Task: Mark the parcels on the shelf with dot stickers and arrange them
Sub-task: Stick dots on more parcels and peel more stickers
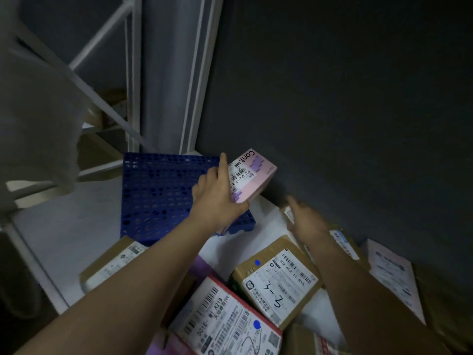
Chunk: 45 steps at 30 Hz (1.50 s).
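A: At the shelf's far edge, against the dark wall: left hand (217,198) grips the pink parcel (252,175), forefinger laid straight along its label, remaining fingers and thumb seemingly wrapped round the near end. Parcel tilted, half over the blue perforated tray (158,190).

B: Right hand (305,219)?

A: Blurred. Fingers look spread, reaching toward a small brown parcel (288,211) by the wall. Contact uncertain; nothing visibly held.

B: Step in hand?

A: Arranging, by my reading. No dot visible on the pink parcel from this angle, though the hand covers part of it. Two nearer parcels, the brown parcel marked 3-3 (279,280) and the red-edged parcel (225,321), each carry a blue dot.

B: How to do it well?

A: Level the pink parcel before setting it down, label up, square to the wall. Keep the forefinger clear of the barcode. Check for a dot first.

B: Parcel relative to grip?

A: Its near end sits inside the left grip; the far end projects beyond the fingertip toward the wall.
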Each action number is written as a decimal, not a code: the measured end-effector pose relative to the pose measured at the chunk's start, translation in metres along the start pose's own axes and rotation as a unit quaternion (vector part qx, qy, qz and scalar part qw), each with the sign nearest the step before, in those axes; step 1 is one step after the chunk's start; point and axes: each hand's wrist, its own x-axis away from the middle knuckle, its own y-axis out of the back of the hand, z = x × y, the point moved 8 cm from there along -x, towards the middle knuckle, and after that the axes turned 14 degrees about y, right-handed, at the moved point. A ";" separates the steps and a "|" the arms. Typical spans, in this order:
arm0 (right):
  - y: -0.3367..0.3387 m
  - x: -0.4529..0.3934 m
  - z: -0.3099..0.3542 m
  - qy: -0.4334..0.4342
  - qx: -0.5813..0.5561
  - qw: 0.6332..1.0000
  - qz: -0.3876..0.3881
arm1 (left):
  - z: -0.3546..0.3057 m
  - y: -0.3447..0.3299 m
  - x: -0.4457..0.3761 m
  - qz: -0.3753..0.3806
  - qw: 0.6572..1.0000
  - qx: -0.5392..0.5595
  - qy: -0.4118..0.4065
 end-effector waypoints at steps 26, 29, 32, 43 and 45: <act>0.125 0.377 0.041 -0.050 -0.119 0.918 -0.375 | -0.059 0.017 0.212 0.098 0.995 -0.032 -0.006; 0.113 0.394 0.046 -0.053 -0.153 0.921 -0.356 | -0.054 0.011 0.223 0.120 0.992 -0.041 -0.005; 0.105 0.403 0.051 -0.038 -0.147 0.928 -0.339 | -0.055 0.019 0.232 0.112 0.993 -0.040 -0.027; 0.106 0.431 0.079 0.058 -0.177 0.919 -0.346 | -0.047 0.025 0.315 0.286 0.947 0.144 0.016; 0.109 0.434 0.081 0.052 -0.177 0.920 -0.346 | -0.042 0.022 0.322 0.309 0.929 0.195 0.065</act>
